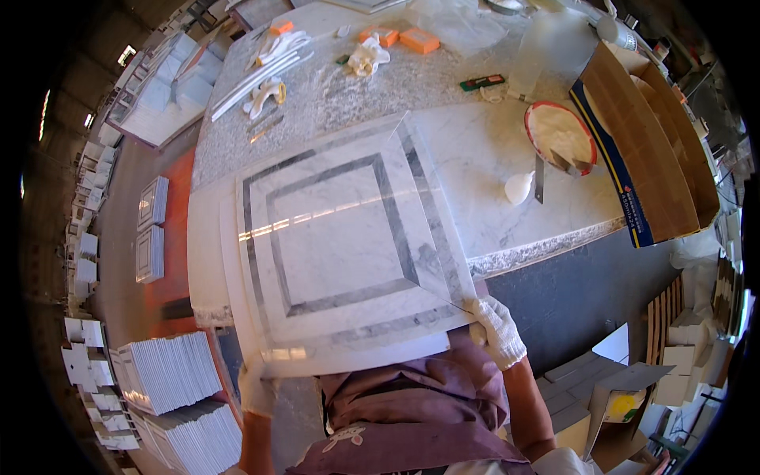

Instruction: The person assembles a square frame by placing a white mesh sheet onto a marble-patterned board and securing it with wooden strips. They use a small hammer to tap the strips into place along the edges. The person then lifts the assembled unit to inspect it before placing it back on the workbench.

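Observation:
A square white marble panel (pixel 332 237) with two grey inlaid frames lies partly on the stone-topped table, its near edge reaching out toward my apron. My left hand (pixel 257 389), in a white glove, grips its near left corner. At the near right corner, my right hand (pixel 500 332) in a white knitted glove is closed on the panel's edge. The fingers of both hands are partly hidden. Under the panel's left and near edges, another pale slab or layer shows.
On the table (pixel 207 170), a red-rimmed bowl (pixel 558 131) of white paste holds a scraper, with a white squeeze bulb (pixel 519 188) nearby. A cardboard box (pixel 645 150) stands at the right. Loose gloves (pixel 368 55) and orange boxes (pixel 419 39) lie farther back. Stacked panels (pixel 170 372) stand left.

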The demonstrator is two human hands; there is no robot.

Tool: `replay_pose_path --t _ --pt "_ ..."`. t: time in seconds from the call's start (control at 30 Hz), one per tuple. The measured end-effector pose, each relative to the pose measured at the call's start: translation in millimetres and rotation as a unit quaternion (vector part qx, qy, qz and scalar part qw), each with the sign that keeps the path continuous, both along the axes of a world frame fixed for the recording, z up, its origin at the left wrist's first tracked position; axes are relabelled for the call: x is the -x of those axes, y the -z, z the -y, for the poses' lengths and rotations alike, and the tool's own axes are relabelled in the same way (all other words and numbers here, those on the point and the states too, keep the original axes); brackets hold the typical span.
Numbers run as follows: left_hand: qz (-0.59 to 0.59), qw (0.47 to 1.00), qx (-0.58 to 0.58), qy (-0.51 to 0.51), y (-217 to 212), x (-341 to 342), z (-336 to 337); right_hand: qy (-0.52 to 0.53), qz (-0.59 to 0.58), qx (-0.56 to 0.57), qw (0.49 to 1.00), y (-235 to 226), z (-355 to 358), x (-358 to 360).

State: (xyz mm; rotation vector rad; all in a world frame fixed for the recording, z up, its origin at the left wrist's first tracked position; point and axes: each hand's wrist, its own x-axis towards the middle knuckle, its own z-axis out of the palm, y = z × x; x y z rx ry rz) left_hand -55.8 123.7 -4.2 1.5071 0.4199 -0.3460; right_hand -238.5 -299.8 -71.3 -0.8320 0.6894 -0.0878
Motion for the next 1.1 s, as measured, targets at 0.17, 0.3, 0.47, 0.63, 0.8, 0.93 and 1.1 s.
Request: replay_pose_path --t 0.17,0.3,0.47,0.63,0.8,0.93,1.1 --pt "-0.13 0.964 -0.227 0.042 -27 -29 -3 -0.026 -0.004 0.018 0.999 -5 -11 -13" --pt "-0.01 0.627 -0.712 0.315 -73 -50 4 -0.006 -0.037 0.04 0.999 -12 -3 -27" --pt "0.281 0.784 -0.501 0.234 -81 -56 98 -0.007 -0.024 -0.034 0.999 0 5 -31" --pt "0.422 0.708 -0.435 0.361 -25 -50 176 -0.049 -0.031 0.073 0.996 -5 10 -33" --pt "0.542 0.625 -0.402 0.391 -6 -49 234 -0.071 -0.014 0.054 0.996 -1 14 -31" --pt "0.556 0.607 -0.395 0.408 1 -46 257 -0.079 -0.011 0.06 0.995 -6 16 -33" --pt "0.587 0.567 -0.422 0.395 13 -39 264 -0.085 -0.01 0.096 0.992 -9 19 -39"
